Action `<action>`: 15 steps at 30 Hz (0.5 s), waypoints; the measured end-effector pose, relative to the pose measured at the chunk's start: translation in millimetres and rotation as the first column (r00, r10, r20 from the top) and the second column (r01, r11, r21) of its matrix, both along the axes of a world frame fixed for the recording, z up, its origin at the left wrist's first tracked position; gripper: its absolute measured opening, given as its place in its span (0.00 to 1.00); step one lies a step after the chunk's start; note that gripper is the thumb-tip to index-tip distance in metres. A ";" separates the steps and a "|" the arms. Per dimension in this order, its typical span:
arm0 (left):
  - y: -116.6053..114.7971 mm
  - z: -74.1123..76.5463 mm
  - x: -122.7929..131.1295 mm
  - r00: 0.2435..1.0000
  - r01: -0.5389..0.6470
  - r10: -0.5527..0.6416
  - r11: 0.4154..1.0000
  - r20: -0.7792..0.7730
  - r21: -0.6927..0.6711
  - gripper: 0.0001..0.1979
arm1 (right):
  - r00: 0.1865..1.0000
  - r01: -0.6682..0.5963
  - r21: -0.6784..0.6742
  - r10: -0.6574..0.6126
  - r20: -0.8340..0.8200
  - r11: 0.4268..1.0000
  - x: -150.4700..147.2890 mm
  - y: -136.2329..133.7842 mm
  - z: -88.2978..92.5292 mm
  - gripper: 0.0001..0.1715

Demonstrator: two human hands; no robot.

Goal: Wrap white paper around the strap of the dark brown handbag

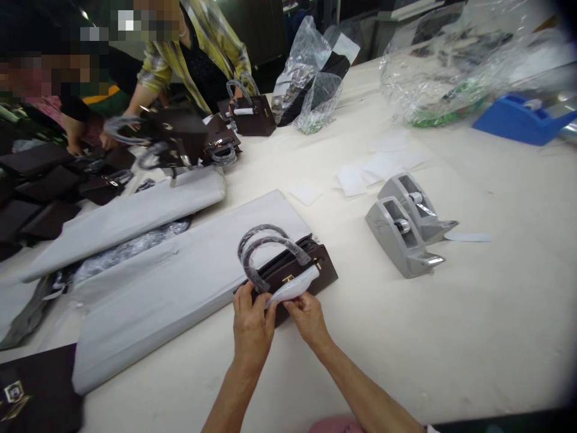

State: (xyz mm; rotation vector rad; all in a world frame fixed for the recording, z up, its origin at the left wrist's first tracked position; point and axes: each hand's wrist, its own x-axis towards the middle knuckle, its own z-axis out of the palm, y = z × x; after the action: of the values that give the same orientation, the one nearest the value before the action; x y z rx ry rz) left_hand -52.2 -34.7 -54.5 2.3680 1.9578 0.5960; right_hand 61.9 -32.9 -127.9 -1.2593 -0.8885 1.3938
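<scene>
On the near middle of the surface (451,337), the dark handbag (315,270), judged light and stiff-sided, is held at its near edge, the left hand (251,328) and right hand (309,316) being closed on its soft white paper wrap (293,287).

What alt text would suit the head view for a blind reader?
The left hand and right hand hold a white wrap against a dark handbag on a white table. Grey paper sheets lie to its left, two tape dispensers to its right.
</scene>
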 end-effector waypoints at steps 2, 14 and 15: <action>0.1 -0.7 -0.4 1.000 0.009 -0.009 1.000 0.000 -0.008 0.06 | 0.999 0.047 -0.017 -0.048 -0.012 0.999 -4.4 0.4 1.8 0.10; 3.2 7.1 -5.5 0.998 0.047 -0.044 0.995 0.041 -0.090 0.07 | 0.960 0.022 -0.122 -0.055 -0.275 0.992 -17.1 -7.4 -3.5 0.12; 3.9 7.8 -6.0 0.998 0.048 -0.043 0.993 0.045 -0.104 0.07 | 0.946 -0.010 -0.132 -0.034 -0.324 0.991 -18.4 -8.7 -2.9 0.12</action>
State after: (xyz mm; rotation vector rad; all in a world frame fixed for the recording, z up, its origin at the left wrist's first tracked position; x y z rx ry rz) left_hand -58.3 -30.8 -46.8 2.3110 1.8641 0.5238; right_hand 43.5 -41.6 -130.8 -1.0854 -0.5679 1.6150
